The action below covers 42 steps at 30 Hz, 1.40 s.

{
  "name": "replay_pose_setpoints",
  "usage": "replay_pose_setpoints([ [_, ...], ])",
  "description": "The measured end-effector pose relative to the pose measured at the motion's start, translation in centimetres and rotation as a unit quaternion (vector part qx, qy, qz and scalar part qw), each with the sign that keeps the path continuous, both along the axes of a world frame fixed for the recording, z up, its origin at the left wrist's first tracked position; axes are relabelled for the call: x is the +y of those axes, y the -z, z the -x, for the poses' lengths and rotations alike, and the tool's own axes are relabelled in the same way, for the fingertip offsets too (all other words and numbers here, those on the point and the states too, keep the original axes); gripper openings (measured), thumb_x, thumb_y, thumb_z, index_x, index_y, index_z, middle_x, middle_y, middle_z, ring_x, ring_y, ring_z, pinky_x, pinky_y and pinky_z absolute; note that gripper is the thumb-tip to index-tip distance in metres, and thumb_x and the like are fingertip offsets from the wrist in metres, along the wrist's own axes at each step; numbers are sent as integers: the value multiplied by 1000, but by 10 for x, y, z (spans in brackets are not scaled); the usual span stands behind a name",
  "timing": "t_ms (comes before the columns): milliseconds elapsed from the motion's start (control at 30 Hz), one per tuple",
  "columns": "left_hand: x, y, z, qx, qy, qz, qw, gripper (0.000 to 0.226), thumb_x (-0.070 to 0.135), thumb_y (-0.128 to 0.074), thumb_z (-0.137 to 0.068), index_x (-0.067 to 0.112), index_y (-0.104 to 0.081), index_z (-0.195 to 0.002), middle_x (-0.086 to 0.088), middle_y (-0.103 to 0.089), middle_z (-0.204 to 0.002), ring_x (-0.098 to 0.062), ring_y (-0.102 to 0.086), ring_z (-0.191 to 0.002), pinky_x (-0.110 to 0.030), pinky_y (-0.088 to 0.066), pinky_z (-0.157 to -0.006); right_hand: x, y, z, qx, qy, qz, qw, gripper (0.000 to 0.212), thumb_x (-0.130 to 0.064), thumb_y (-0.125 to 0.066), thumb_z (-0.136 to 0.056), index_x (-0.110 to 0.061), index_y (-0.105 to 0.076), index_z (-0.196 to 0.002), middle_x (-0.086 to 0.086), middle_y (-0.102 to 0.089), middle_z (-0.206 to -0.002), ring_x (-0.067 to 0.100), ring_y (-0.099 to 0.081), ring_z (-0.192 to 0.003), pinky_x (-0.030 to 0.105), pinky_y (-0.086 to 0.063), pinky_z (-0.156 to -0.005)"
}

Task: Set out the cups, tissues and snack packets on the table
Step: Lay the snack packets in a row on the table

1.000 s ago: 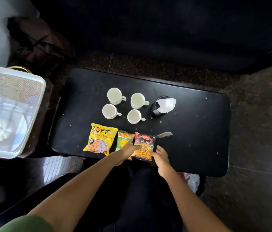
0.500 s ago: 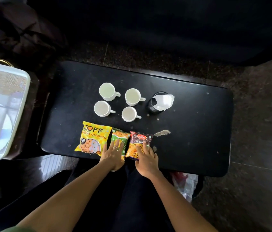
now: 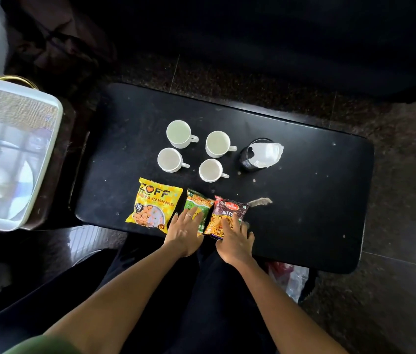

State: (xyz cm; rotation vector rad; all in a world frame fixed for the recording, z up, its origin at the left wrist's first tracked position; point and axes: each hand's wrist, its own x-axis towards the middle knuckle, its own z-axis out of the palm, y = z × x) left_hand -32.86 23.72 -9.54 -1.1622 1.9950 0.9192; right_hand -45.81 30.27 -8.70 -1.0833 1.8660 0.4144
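- Worktop (image 3: 304, 200): black, smooth, dull sheen, flecked with pale specks.
- Four cups (image 3: 178, 134): white, glossy, look ceramic.
- Snack packets (image 3: 155, 204): shiny printed plastic film, crinkled.
- Tissues (image 3: 265, 153): white, matt paper, in a dark holder (image 3: 246, 162).
- Tray (image 3: 45, 154): white plastic, reflective base.
- Floor (image 3: 406, 175): speckled polished stone.

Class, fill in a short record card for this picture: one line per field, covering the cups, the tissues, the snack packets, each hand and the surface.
Surface: black table
Cups: four white cups, upright, in a two-by-two group, handles to the right
Tissues: white tissues in a dark holder, right of the cups
Snack packets: three in a row at the near edge: yellow packet, green packet, red packet
Left hand: fingers flat on the green packet
Right hand: fingers resting on the red packet
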Motion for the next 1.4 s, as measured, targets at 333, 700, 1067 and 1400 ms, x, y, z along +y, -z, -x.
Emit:
replay_pose_setpoints([
  [333, -18, 3, -65, -76, 6, 83, 994, 67, 29, -37, -98, 22, 1, -153, -1, 16, -160, -29, 7, -148, -51, -3, -118, -21, 1, -53, -27, -128, 85, 988, 66, -23, -48, -93, -21, -14, -149, 5, 6, -160, 31, -4, -146, 50, -10, -117],
  [700, -46, 14, -97, -110, 62, 9, 992, 78, 34, -46, -96, 24, 7, -152, 2, 23, -158, -32, 5, -148, -54, -23, -113, -40, 10, -89, -37, -135, 14, 990, 75, -29, -46, -95, -19, 2, -151, 10, 22, -157, 37, 7, -146, 50, -5, -117],
  [1067, -64, 20, -102, -104, 69, 4, 992, 80, 37, -45, -97, 22, 11, -152, 2, 25, -158, -31, 9, -148, -53, -23, -114, -51, 10, -96, -29, -128, 4, 991, 73, -29, -46, -95, -20, -1, -151, 9, 20, -157, 36, 7, -146, 51, -6, -117],
  [1400, -73, 16, -93, -86, 58, 36, 994, 73, 33, -43, -98, 24, 4, -152, 0, 21, -159, -30, 5, -148, -51, -26, -113, -46, 8, -89, 0, -72, 84, 994, 67, -23, -52, -91, -21, -16, -148, 6, 9, -159, 33, 0, -146, 49, -9, -117],
])
